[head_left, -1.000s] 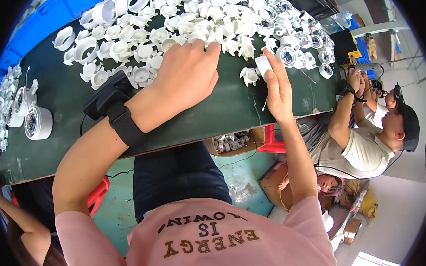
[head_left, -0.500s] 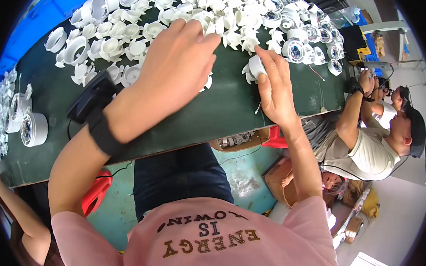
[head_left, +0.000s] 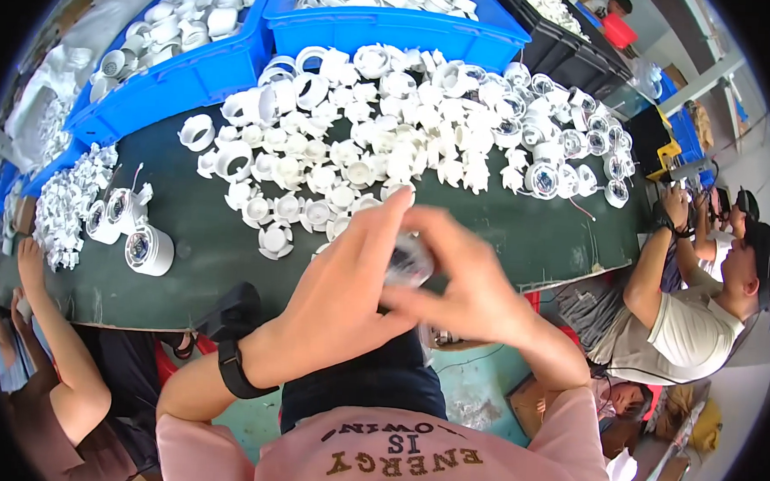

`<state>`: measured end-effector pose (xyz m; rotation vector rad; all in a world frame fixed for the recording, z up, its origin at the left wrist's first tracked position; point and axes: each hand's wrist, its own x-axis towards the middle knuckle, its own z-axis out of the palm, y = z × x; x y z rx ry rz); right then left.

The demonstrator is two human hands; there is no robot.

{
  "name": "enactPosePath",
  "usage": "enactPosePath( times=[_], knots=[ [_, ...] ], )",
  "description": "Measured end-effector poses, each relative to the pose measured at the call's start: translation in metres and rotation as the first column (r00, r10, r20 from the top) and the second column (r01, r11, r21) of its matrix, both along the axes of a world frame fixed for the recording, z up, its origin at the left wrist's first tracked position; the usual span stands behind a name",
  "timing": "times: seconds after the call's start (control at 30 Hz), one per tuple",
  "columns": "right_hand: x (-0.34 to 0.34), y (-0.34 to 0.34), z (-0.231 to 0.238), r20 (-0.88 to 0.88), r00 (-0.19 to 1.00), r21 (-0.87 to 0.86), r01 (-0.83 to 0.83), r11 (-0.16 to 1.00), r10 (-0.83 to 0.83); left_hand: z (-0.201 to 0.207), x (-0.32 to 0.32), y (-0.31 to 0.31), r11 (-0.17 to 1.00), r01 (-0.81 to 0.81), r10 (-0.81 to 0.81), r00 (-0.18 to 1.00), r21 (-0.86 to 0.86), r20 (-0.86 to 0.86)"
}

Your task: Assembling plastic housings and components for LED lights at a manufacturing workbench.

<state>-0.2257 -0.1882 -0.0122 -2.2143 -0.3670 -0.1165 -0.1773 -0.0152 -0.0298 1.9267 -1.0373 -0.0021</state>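
My left hand (head_left: 341, 275) and my right hand (head_left: 468, 284) are together near the table's front edge, both closed around a small round part (head_left: 410, 261). The part has a shiny, glassy face in a pale housing; motion blur and fingers hide much of it. Just beyond my hands spreads a heap of white plastic caps with flaps (head_left: 315, 212). To its right are white round assemblies with circuit boards inside (head_left: 542, 179). A black band (head_left: 237, 370) circles my left wrist, and a black box-like device (head_left: 231, 313) is beside it.
Blue bins (head_left: 396, 34) full of white parts line the far side, with a black crate (head_left: 578, 55) at their right. White assemblies (head_left: 149, 251) and a pile of small pale pieces (head_left: 72, 202) lie on the green table (head_left: 199, 292). Co-workers (head_left: 691, 300) are at both sides.
My left hand has come back from the heap and my right hand has moved in from the right, so both meet around one part. The view has tilted up, showing the bins.
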Motion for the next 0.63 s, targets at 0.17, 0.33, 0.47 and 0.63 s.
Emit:
enactPosePath(
  times=[0.17,0.33,0.47,0.63],
  knots=[
    [0.087,-0.009,0.004,-0.035,0.995,0.020,0.091,0.996,-0.091,-0.019,0.005,0.045,0.963,-0.213,0.150,0.933,-0.166,-0.328],
    [0.219,-0.057,-0.025,0.186,0.921,-0.695,0.369,0.618,-0.341,-0.013,-0.007,0.069,0.956,-0.163,-0.043,0.746,-0.245,-0.665],
    [0.253,-0.045,-0.036,0.090,0.929,-0.834,0.268,0.483,-0.360,-0.016,-0.016,0.082,0.937,-0.183,-0.068,0.741,-0.299,-0.668],
    [0.251,-0.044,-0.030,0.052,0.896,-0.891,0.241,0.384,-0.442,-0.024,-0.011,0.096,0.950,-0.141,-0.094,0.722,-0.278,-0.686]
  ],
)
